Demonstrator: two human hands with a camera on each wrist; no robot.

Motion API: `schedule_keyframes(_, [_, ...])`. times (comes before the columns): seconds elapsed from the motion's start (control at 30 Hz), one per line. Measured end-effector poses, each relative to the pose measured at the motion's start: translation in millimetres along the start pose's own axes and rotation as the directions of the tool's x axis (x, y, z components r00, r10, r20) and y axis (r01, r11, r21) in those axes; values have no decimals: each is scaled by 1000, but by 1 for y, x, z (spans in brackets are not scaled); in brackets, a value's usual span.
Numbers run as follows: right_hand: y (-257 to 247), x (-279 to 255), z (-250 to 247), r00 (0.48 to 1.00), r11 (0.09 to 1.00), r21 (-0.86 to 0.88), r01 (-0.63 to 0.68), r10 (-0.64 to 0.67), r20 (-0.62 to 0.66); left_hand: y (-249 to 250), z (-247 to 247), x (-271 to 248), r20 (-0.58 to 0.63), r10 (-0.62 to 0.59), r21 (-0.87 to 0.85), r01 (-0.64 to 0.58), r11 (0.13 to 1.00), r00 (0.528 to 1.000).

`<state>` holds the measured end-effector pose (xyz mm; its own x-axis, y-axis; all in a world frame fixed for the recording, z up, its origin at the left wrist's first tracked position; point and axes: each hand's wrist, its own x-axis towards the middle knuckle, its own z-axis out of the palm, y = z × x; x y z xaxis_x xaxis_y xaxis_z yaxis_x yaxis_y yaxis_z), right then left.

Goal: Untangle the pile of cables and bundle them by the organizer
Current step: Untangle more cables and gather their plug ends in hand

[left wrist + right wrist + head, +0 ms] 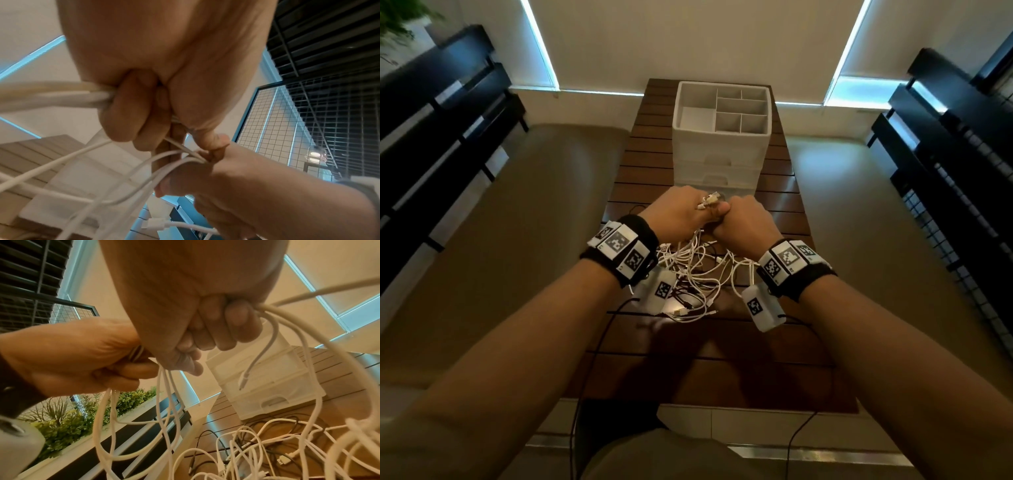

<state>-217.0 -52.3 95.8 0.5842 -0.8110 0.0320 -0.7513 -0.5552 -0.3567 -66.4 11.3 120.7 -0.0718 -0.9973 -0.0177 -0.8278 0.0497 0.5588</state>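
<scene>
Item: white cables, tangled mid-desk, strands lifted. Our left hand and right hand each have a clenched grip on strands, fists touching. Risk, as we judge: pulling apart tightens knots or drags the pile off the desk. Organizer at the far edge; black cables interlace.

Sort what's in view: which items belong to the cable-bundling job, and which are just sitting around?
Job:
- left hand and right hand, both gripping white cables
- white cables, partly lifted, the rest tangled on the table
- black cables mixed into the pile
- white organizer with open compartments, behind the pile

Bystanders:
- slatted wooden table
- plants
- black wire-grid shelving
</scene>
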Motion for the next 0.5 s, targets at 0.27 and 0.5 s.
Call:
schedule_keyframes(0.27, [12,6,-4,997,994,-78,75,-76,-9,-11,4,-1,-38,52,-54,-54,997,998])
schedule_keyframes(0.5, [56,2,4,996,998,-5,59,-59,-68,-26,-32,-22,-76,57,-159,-69,985,995])
